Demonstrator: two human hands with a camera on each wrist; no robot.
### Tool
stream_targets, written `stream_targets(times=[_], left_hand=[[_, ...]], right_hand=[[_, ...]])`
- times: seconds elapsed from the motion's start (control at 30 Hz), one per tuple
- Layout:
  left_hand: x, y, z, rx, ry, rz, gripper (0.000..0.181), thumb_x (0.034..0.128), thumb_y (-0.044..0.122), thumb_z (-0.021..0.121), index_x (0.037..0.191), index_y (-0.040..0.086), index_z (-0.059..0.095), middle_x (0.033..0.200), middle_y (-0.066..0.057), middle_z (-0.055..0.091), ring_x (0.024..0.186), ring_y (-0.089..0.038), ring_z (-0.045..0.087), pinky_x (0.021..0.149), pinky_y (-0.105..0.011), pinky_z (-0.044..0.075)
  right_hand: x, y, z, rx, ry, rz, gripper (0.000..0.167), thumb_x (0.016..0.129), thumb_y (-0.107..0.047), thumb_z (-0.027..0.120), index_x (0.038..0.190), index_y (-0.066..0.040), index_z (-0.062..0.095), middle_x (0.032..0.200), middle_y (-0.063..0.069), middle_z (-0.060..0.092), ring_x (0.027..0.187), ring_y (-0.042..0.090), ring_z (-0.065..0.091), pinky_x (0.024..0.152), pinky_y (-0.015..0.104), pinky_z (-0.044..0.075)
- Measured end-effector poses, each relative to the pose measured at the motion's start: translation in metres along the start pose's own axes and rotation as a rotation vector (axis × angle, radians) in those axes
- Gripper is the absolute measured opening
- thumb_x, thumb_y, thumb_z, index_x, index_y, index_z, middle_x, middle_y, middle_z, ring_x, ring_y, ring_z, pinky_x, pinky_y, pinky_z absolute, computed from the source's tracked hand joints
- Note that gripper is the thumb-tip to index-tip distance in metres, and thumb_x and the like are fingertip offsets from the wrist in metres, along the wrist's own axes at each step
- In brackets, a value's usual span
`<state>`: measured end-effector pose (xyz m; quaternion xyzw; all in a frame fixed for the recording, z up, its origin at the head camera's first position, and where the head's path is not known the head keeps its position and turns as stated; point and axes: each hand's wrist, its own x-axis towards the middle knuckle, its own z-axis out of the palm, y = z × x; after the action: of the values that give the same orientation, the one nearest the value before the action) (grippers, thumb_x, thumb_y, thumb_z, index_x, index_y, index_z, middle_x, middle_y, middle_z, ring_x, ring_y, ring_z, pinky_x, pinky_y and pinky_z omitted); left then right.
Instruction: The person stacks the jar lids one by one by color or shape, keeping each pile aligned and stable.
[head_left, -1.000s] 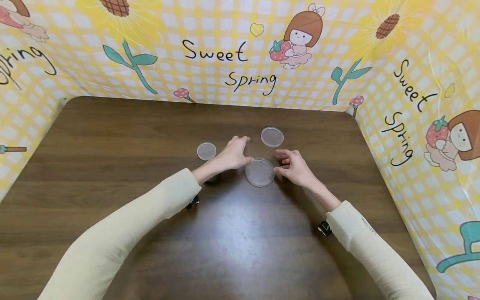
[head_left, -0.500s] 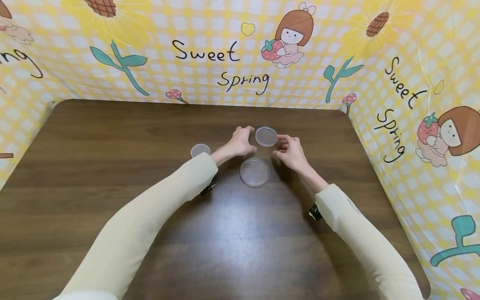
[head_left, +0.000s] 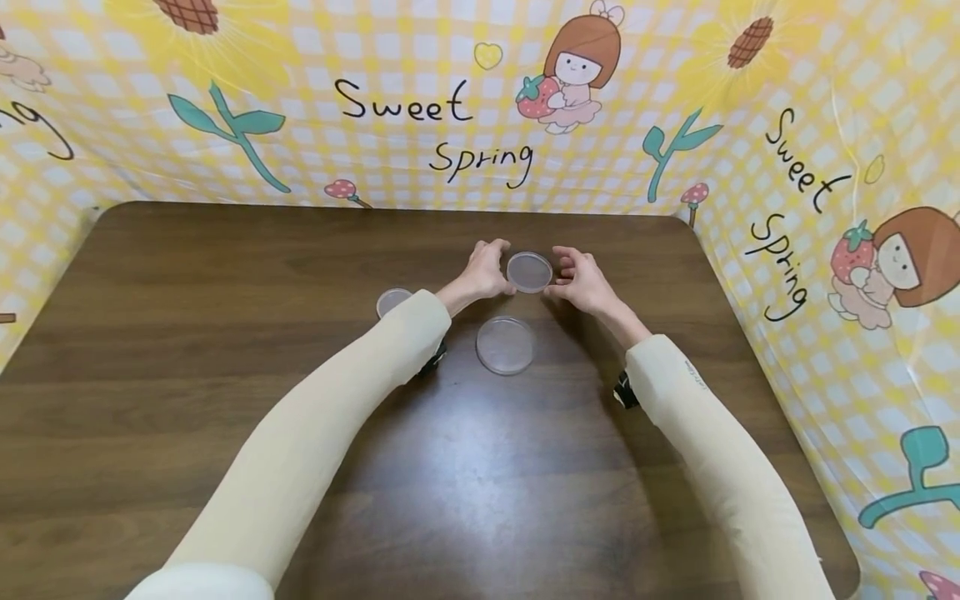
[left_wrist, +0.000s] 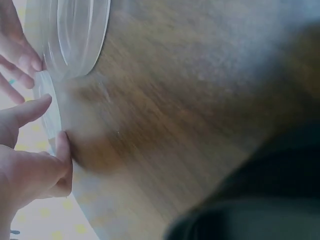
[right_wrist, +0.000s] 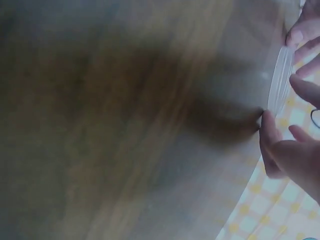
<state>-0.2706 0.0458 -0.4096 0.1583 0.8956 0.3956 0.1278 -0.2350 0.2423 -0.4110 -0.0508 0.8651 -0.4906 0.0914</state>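
Note:
At the back of the table stands a clear round petri dish [head_left: 529, 272] between both hands. My left hand [head_left: 483, 271] is at its left side, thumb low and fingers reaching up along the rim. Opposite it, my right hand [head_left: 588, 285] has its thumb by the lower right rim and its fingers spread above. In the right wrist view the dish [right_wrist: 281, 82] lies flat, fingertips at or very near its edge; contact is hard to tell. A larger petri dish [head_left: 506, 346] sits closer to me. Left of it, another small dish [head_left: 392, 302] is partly covered by my left sleeve.
The dark wooden table [head_left: 187, 400] has rounded back corners. A yellow checked cloth [head_left: 420, 50] with printed figures encloses its back and sides. Black straps [head_left: 624, 390] show at the wrists below the cream sleeves.
Both hands have left the sides of the larger dish and moved away from me to the sides of the back dish. The head view has shifted slightly; the dishes stay in place.

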Motion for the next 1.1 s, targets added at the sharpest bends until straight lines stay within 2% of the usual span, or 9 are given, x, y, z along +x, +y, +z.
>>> stream_targets(times=[0.13, 0.3, 0.57, 0.87, 1.1], left_hand=[[0.004, 0.002, 0.003, -0.009, 0.016, 0.019, 0.082, 0.0693, -0.003, 0.082, 0.141, -0.002, 0.042, 0.129, -0.019, 0.048, 0.116, -0.028, 0.042, 0.100, -0.033, 0.036], [0.006, 0.007, 0.007, -0.019, 0.030, -0.004, 0.081, 0.0693, -0.004, 0.081, 0.141, -0.002, 0.042, 0.130, -0.020, 0.045, 0.118, -0.033, 0.041, 0.102, -0.036, 0.035], [0.005, 0.011, 0.013, 0.012, 0.010, -0.039, 0.070, 0.0748, 0.004, 0.081, 0.135, -0.003, 0.047, 0.134, -0.021, 0.041, 0.118, -0.037, 0.038, 0.100, -0.039, 0.034], [0.004, 0.009, 0.016, -0.020, 0.040, -0.063, 0.066, 0.0770, 0.004, 0.079, 0.135, -0.002, 0.048, 0.133, -0.020, 0.041, 0.118, -0.035, 0.037, 0.099, -0.037, 0.034], [0.001, 0.010, 0.019, -0.022, 0.059, -0.065, 0.063, 0.0799, 0.006, 0.078, 0.134, -0.004, 0.049, 0.131, -0.021, 0.043, 0.118, -0.035, 0.037, 0.100, -0.038, 0.032]], right_hand=[[0.008, 0.002, -0.004, 0.022, -0.052, -0.048, 0.078, 0.078, 0.015, 0.069, 0.144, 0.011, 0.028, 0.135, 0.035, 0.034, 0.121, 0.043, 0.046, 0.099, 0.045, 0.042], [0.016, 0.002, -0.005, -0.047, -0.091, -0.065, 0.077, 0.079, 0.015, 0.069, 0.144, 0.012, 0.029, 0.128, 0.035, 0.041, 0.115, 0.043, 0.051, 0.097, 0.046, 0.044], [0.018, 0.000, 0.001, -0.100, -0.059, -0.009, 0.071, 0.080, 0.009, 0.071, 0.141, 0.012, 0.035, 0.121, 0.031, 0.052, 0.111, 0.038, 0.055, 0.093, 0.040, 0.047], [0.017, -0.001, 0.004, -0.114, -0.038, 0.003, 0.067, 0.082, 0.006, 0.071, 0.140, 0.011, 0.039, 0.121, 0.030, 0.055, 0.111, 0.038, 0.056, 0.092, 0.038, 0.048], [0.015, -0.002, 0.004, -0.081, -0.016, 0.037, 0.061, 0.084, 0.004, 0.070, 0.139, 0.008, 0.042, 0.123, 0.028, 0.054, 0.114, 0.037, 0.054, 0.092, 0.038, 0.045]])
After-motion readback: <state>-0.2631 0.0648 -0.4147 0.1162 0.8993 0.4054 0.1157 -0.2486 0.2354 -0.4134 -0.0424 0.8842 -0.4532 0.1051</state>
